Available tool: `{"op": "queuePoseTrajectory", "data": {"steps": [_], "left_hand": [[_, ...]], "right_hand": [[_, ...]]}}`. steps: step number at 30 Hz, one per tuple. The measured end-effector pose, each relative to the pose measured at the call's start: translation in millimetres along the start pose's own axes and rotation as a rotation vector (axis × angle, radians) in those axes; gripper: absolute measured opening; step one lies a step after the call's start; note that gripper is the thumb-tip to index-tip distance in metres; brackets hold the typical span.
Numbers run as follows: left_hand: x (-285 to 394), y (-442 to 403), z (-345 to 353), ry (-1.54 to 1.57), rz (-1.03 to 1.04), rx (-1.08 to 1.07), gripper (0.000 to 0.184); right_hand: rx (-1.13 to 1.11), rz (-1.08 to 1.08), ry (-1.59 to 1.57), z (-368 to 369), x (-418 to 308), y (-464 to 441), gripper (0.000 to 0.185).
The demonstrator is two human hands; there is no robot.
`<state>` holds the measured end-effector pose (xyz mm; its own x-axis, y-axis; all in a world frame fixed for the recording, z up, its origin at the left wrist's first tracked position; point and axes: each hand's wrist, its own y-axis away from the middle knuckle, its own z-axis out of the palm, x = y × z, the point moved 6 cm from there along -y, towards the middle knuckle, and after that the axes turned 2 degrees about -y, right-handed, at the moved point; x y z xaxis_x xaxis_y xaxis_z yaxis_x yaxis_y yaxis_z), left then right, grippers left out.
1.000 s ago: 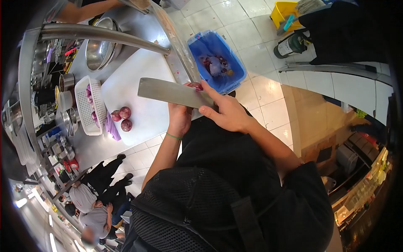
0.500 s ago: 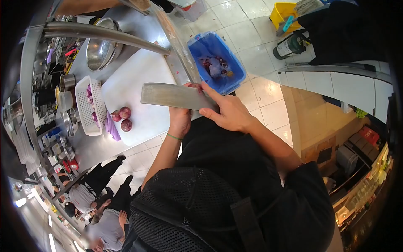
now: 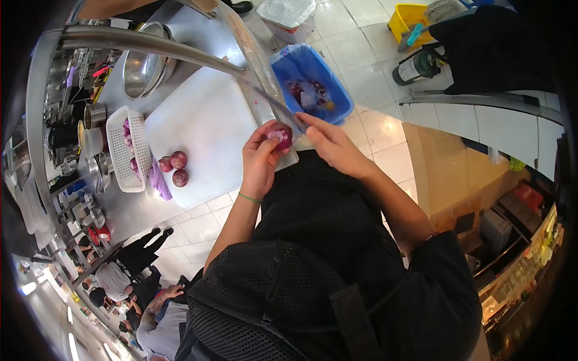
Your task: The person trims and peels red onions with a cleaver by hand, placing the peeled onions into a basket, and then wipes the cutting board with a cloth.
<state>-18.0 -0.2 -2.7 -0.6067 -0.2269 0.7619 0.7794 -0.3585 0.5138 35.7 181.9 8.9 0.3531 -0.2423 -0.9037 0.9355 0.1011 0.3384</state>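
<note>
My left hand (image 3: 259, 159) grips a red onion (image 3: 280, 135), whose pale cut end faces up under my thumb. In my right hand (image 3: 337, 147) is a cleaver (image 3: 274, 103), its blade turned nearly edge-on and pointing up to the left, close beside the onion. My right fingers hide most of the handle. Both hands are over the near edge of the white cutting board (image 3: 205, 132). Three more red onions (image 3: 178, 159) sit together at the board's left side.
A white perforated basket (image 3: 139, 153) with purple onion pieces stands left of the board, beside a crumpled purple item (image 3: 159, 180). Metal bowls (image 3: 141, 75) are behind. A blue bin (image 3: 337, 90) holding onion scraps is on the floor. People in grey shirts (image 3: 162, 331) are at lower left.
The cleaver has turned from flat over the onion to nearly edge-on and away from it, uncovering the onion and my left fingers. My right hand has shifted slightly right.
</note>
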Motion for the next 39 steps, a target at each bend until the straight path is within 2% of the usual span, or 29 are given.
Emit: {"op": "queuePoseTrajectory", "data": {"steps": [1, 2, 4, 8, 10, 14, 16, 17, 19, 21, 23, 24, 26, 27, 29, 31, 33, 36, 39], "left_hand": [[-0.9, -1.3, -1.9, -0.013, 0.016, 0.008, 0.041], [-3.4, -1.2, -2.5, -0.011, 0.015, 0.007, 0.041], [0.0, 0.5, 0.3, -0.015, 0.035, 0.034, 0.041], [3.5, 0.9, 3.2, -0.056, 0.094, 0.024, 0.042], [6.5, 0.5, 5.2, -0.158, 0.128, 0.02, 0.042], [9.1, 1.9, 4.4, -0.318, 0.174, 0.024, 0.043], [-1.1, -0.4, 3.9, -0.38, 0.081, -0.02, 0.044], [-1.3, -0.1, 4.4, -0.382, 0.086, -0.018, 0.044], [2.3, 1.2, 13.5, -0.271, 0.105, -0.046, 0.045], [4.8, 3.2, 15.9, -0.209, 0.109, -0.05, 0.044], [4.0, 2.7, 10.5, -0.074, 0.041, -0.002, 0.041], [2.6, -0.1, 6.3, -0.076, 0.04, -0.008, 0.041], [-2.7, -5.6, -7.5, -0.161, 0.061, 0.023, 0.034], [1.3, -3.5, -2.8, -0.161, 0.06, 0.025, 0.034], [16.0, 2.3, 10.3, -0.096, 0.122, 0.041, 0.032], [9.1, 0.9, 0.0, -0.119, 0.146, 0.034, 0.032], [-3.7, 0.2, -5.6, 0.054, 0.023, 0.058, 0.032], [-7.4, -2.4, -1.6, 0.117, -0.002, 0.0, 0.033], [-7.5, 0.1, -2.7, 0.124, -0.023, 0.039, 0.033]], "right_hand": [[0.004, -0.113, 0.11, 4.2, -5.9, 2.9, 0.071], [0.005, -0.111, 0.112, 6.4, -8.2, 6.4, 0.071], [-0.037, -0.123, 0.402, 14.7, -20.5, 11.5, 0.079], [-0.044, -0.104, 0.484, 21.1, -30.4, 11.0, 0.083], [-0.064, -0.045, 0.495, 20.8, -29.2, 9.8, 0.079], [-0.098, -0.065, 0.489, 19.4, -8.1, 4.2, 0.07], [0.041, -0.241, 0.127, 11.2, 11.9, -9.9, 0.064], [0.038, -0.246, 0.126, 5.6, 14.3, -13.4, 0.064], [0.057, 0.047, -0.085, -9.4, 17.2, -18.6, 0.062], [0.069, 0.093, -0.105, -13.6, 19.7, -20.3, 0.065], [0.08, -0.102, 0.03, -9.1, 10.4, -20.1, 0.069], [0.086, -0.104, 0.03, -7.0, 7.6, -17.8, 0.069], [0.056, -0.202, 0.324, 4.6, -6.4, -7.7, 0.079], [0.054, -0.2, 0.323, 9.2, -14.5, -1.5, 0.079], [0.026, -0.133, 0.543, 19.2, -31.5, 10.5, 0.087], [0.023, -0.115, 0.563, 24.2, -37.8, 15.1, 0.09], [-0.01, -0.06, 0.644, 27.0, -36.7, 15.5, 0.091], [0.034, -0.143, 0.725, 26.5, -31.8, 12.5, 0.093], [0.041, -0.157, 0.701, 25.8, -29.2, 11.1, 0.091]]}}
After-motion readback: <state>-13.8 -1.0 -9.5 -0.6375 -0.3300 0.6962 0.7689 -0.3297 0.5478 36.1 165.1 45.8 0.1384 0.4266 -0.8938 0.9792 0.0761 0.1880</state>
